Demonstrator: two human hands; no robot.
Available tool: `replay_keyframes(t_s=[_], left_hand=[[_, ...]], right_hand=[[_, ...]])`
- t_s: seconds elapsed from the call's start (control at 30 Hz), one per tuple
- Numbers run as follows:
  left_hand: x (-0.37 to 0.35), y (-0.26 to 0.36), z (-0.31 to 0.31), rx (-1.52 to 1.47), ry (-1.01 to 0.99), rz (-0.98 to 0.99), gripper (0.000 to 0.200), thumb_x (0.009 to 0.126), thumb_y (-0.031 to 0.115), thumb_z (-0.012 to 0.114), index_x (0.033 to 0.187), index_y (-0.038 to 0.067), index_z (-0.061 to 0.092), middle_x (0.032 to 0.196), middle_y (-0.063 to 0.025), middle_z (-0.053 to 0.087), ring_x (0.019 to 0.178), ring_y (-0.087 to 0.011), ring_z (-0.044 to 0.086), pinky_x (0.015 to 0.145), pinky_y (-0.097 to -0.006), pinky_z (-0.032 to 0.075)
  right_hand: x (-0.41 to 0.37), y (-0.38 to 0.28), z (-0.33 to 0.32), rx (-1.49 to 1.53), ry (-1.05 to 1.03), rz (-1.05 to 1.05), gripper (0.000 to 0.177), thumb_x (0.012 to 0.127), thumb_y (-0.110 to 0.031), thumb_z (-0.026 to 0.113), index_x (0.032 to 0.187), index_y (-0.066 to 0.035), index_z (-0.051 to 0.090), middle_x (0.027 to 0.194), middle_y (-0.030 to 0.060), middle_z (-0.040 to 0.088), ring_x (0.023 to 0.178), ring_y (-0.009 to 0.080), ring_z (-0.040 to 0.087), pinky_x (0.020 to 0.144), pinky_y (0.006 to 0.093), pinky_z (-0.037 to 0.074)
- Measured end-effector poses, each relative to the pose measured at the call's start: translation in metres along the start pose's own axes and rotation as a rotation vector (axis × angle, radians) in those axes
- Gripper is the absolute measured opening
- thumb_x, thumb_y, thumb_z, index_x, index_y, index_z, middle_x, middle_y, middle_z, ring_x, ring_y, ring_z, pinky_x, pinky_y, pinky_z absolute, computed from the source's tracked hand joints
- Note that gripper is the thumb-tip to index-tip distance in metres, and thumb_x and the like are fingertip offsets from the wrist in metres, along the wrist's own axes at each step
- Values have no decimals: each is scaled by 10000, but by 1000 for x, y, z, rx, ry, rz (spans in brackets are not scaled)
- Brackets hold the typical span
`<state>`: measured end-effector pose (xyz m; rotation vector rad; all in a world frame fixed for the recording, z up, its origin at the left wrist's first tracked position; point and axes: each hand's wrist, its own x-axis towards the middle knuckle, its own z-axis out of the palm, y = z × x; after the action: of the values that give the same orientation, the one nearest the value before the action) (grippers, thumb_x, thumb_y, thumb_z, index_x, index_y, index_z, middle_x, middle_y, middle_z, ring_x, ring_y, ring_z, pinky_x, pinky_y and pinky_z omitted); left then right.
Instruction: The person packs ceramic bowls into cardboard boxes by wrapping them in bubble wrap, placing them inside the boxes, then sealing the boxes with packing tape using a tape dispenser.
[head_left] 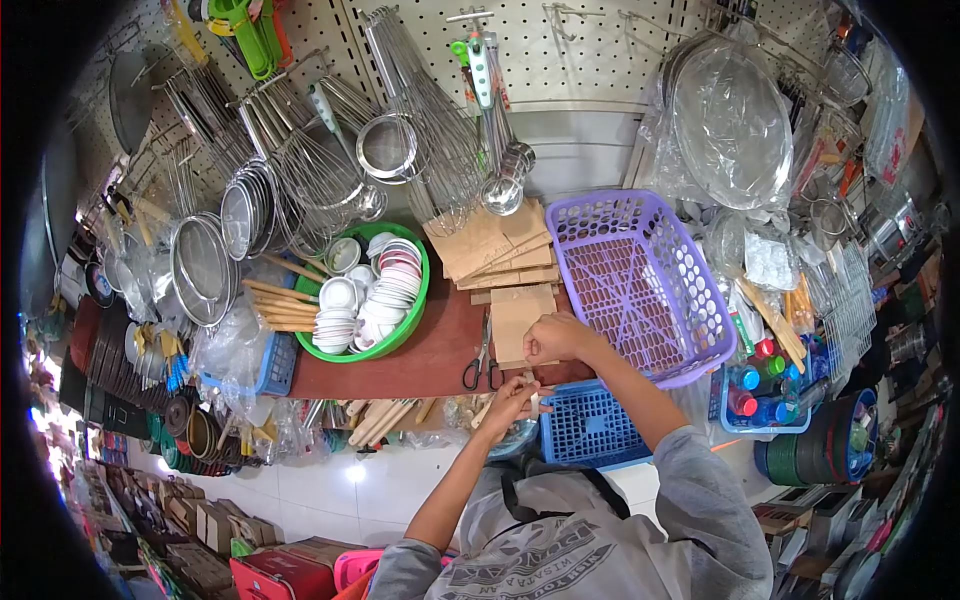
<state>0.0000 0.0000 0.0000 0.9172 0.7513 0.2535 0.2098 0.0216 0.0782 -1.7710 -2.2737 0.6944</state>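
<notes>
My left hand (508,408) is closed around a small pale roll, perhaps tape, near the front edge of the red-brown shelf (430,370). Above it and to the right, my right hand (556,338) is closed over a piece of brown cardboard (518,318); whatever its fingers pinch is too small to make out. Black-handled scissors (480,370) lie on the shelf just left of my right hand. More cardboard pieces (500,240) are stacked behind.
A green basin (420,290) of small white dishes stands left. The purple basket (735,345) is right, above a blue basket (590,425). Whisks (430,130) and strainers (203,260) hang from the pegboard. Bottles (742,390) stand in a tray at the right.
</notes>
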Motion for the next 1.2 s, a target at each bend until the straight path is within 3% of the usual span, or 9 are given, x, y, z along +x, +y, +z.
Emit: replay_keyframes(t_s=[0.07, 0.17, 0.2, 0.4, 0.7, 1.2], left_hand=[[-9, 1, 1, -25, 65, 7, 402, 986, 322, 648, 1183, 53, 423, 1128, -168, 705, 886, -233, 739, 521, -185, 424], [-10, 10, 19, 4, 126, 10, 360, 1004, 301, 619, 1158, 60, 402, 1124, -169, 704, 889, -235, 737, 564, -218, 482], [-8, 9, 16, 24, 142, 16, 429, 1005, 289, 616, 1270, 59, 370, 1130, -165, 703, 885, -240, 735, 679, -280, 561], [1, 6, 7, 22, 87, 65, 634, 998, 327, 622, 1479, 100, 279, 1182, -147, 696, 867, -252, 734, 838, -373, 563], [5, 16, 9, -7, 84, 8, 574, 1008, 315, 596, 1469, 115, 318, 1197, -126, 701, 858, -242, 737, 745, -299, 541], [7, 17, 8, -92, 104, -19, 371, 1004, 265, 583, 1325, 131, 456, 1215, -135, 684, 872, -268, 743, 753, -326, 606]], right_hand=[[3, -6, 5, -27, 5, -6, 212, 726, -278, 724, 847, -108, 759, 838, 68, 749, 827, 270, 714, 774, 398, 547], [-2, 9, 9, -22, 23, -16, 199, 728, -271, 710, 839, -114, 760, 823, 60, 747, 823, 269, 712, 767, 394, 551], [-1, 10, 11, -21, 35, -11, 198, 729, -271, 708, 839, -115, 760, 818, 59, 746, 821, 269, 712, 767, 394, 552], [1, 12, 17, -33, 94, 3, 196, 736, -274, 704, 845, -120, 760, 795, 52, 741, 797, 263, 712, 756, 393, 560], [1, 17, 22, -39, 158, -15, 174, 743, -261, 715, 843, -124, 758, 796, 45, 740, 779, 254, 714, 728, 390, 563], [1, 17, 22, -47, 164, -18, 151, 727, -246, 720, 822, -134, 754, 803, 37, 736, 778, 247, 712, 721, 397, 559]])
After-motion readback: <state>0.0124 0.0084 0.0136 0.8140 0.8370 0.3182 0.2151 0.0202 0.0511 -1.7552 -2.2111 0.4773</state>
